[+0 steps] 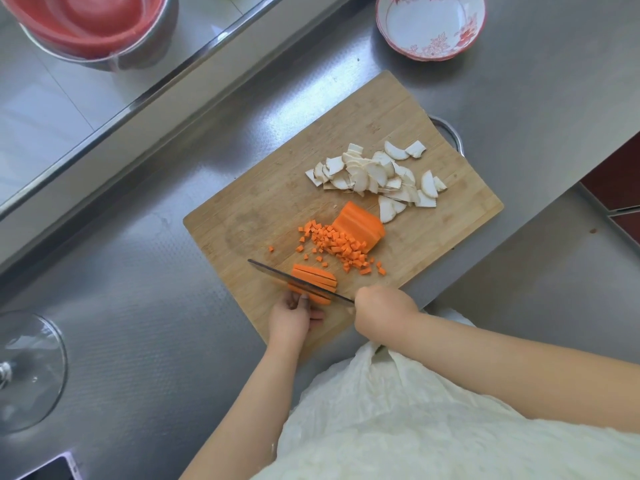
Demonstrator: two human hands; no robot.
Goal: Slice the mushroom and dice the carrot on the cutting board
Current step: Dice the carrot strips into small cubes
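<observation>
My left hand (293, 317) pins carrot strips (315, 280); my right hand (381, 306) grips the knife (294, 280) across them. Beyond lie dice (341, 245), an uncut carrot chunk (360, 225), then finished mushroom slices (377, 174). Carrot's maybe half done.

A steel tabletop (145, 306) fills the frame. A wooden board (277, 202) lies on it at centre, a flowered bowl (429, 26) at the top right, a glass lid (27, 372) at the left edge, a phone (52, 471) at the lower left.
</observation>
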